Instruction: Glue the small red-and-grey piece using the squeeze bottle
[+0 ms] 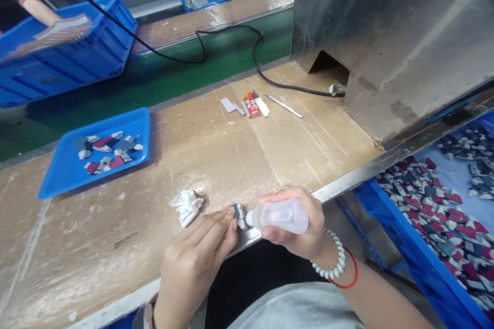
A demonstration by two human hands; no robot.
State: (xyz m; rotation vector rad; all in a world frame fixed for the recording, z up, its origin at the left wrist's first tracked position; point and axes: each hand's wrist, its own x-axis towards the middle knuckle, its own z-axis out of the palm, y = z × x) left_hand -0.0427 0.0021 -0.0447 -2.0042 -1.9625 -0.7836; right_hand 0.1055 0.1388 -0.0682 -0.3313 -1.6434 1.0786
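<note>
My left hand (195, 262) pinches a small grey and white piece (240, 214) between thumb and fingers at the near edge of the brown workbench (216, 149). My right hand (297, 229) grips a clear plastic squeeze bottle (280, 216) lying sideways, its nozzle touching that piece. A crumpled white cloth (187, 204) lies on the bench just left of my left hand's fingertips. A bead bracelet and a red string circle my right wrist.
A shallow blue tray (62, 175) holds several small pieces at left. A blue bin (420, 262) at right is full of red, grey and white pieces. A metal housing (389, 31), black cable (227, 36), lighter, pen and a co-worker's blue crate (65, 51) lie beyond.
</note>
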